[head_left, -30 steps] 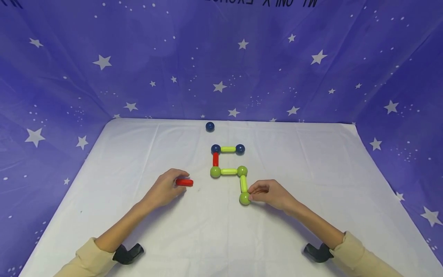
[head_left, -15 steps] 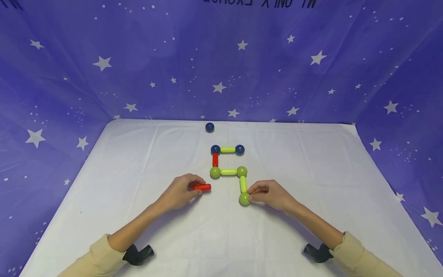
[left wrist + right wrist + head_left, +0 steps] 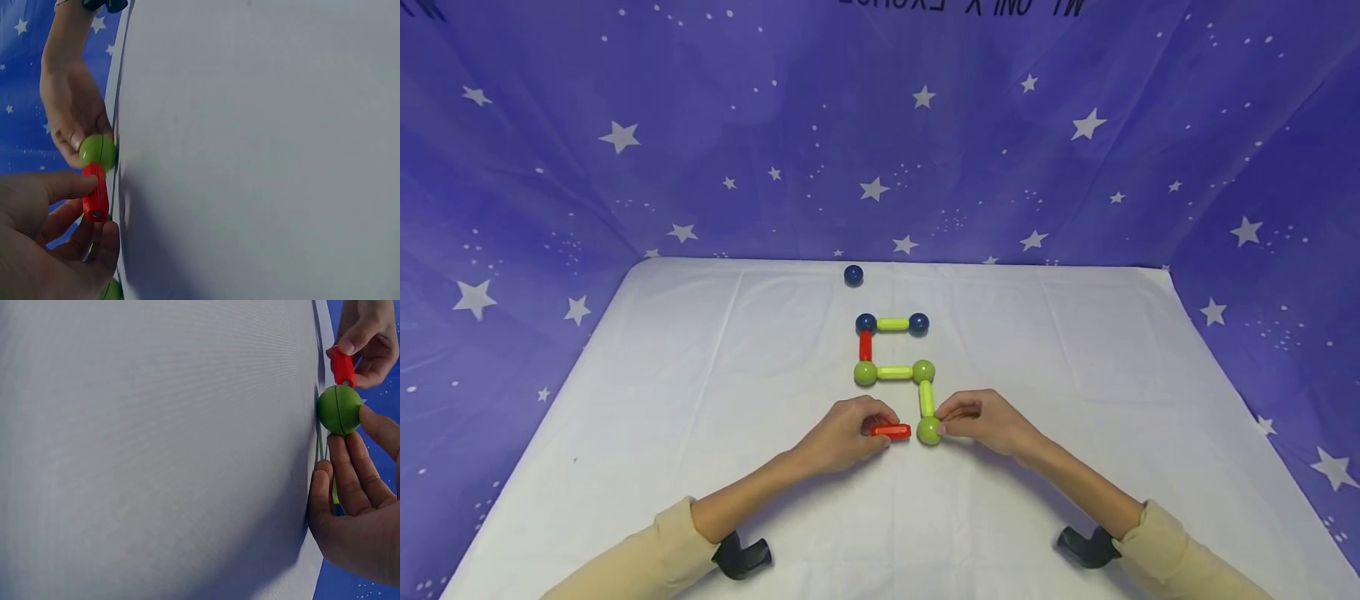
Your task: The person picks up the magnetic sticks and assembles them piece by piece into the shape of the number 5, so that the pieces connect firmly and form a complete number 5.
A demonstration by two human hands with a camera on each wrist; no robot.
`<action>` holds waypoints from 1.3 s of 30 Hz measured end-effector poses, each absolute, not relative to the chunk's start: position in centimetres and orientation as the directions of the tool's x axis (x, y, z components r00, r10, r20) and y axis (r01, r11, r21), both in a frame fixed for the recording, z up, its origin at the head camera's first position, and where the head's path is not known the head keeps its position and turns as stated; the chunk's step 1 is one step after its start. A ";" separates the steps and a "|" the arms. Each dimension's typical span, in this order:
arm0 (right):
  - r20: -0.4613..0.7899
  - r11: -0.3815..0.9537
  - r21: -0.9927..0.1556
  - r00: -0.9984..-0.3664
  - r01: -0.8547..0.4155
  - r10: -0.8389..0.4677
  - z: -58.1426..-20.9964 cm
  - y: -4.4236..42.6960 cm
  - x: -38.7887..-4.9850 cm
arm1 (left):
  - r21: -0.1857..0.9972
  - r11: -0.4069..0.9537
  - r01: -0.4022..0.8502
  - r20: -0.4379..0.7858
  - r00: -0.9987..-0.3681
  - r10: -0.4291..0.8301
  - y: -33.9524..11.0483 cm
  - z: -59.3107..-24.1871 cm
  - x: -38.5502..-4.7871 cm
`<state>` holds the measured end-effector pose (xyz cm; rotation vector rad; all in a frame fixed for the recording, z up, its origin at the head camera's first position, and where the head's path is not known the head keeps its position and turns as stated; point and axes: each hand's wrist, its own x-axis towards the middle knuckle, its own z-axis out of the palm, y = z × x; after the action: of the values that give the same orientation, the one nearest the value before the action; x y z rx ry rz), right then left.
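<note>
My left hand (image 3: pixel 847 433) pinches a short red rod (image 3: pixel 892 432) between thumb and fingers. One end of that rod points at a green ball (image 3: pixel 928 430), a narrow gap away in the head view. On the ball's other side, my right hand (image 3: pixel 988 422) holds it between thumb (image 3: pixel 380 428) and fingertips. A yellow-green rod (image 3: pixel 927 399) runs from this ball to a second green ball (image 3: pixel 923 371). From there a yellow-green rod (image 3: pixel 894 372) leads left to another green ball (image 3: pixel 865 372).
Farther back, a red rod (image 3: pixel 866 346) joins a dark blue ball (image 3: pixel 866 323), then a yellow-green rod (image 3: pixel 892 323) and another blue ball (image 3: pixel 919 323). A loose blue ball (image 3: pixel 853 275) lies near the far edge of the white-covered table (image 3: pixel 760 333). Starry blue cloth (image 3: pixel 790 125) surrounds it.
My left hand has carried the red rod rightward and slightly nearer to me, up close to the green ball. The right hand has stayed at that ball.
</note>
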<state>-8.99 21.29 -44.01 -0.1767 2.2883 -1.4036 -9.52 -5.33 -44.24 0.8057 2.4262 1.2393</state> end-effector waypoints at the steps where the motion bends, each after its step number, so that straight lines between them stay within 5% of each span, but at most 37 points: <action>1: -0.306 0.476 -0.871 -0.891 0.119 -0.337 -44.0 21.3 -9.0 | 0.811 0.468 0.351 -0.006 -0.796 0.606 -5.1 -44.3 -9.5; 23: -0.306 0.484 -0.867 -0.893 0.119 -0.329 -43.8 20.9 -9.2 | 0.817 0.438 0.375 0.051 -0.804 0.592 -4.4 -44.4 -9.7; 31: -0.310 0.482 -0.867 -0.892 0.123 -0.329 -44.2 21.0 -9.1 | 0.901 0.368 0.228 0.095 -0.933 0.347 -5.7 -42.9 -13.2; 39: -0.316 0.473 -0.871 -0.890 0.134 -0.330 -44.3 21.2 -9.0 | 0.934 0.356 0.014 -0.038 -0.990 0.138 -7.1 -43.0 -20.4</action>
<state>-8.99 21.17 -44.34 -0.1624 2.2795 -1.4054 -20.36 -7.08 -42.98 0.1404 2.4942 1.7171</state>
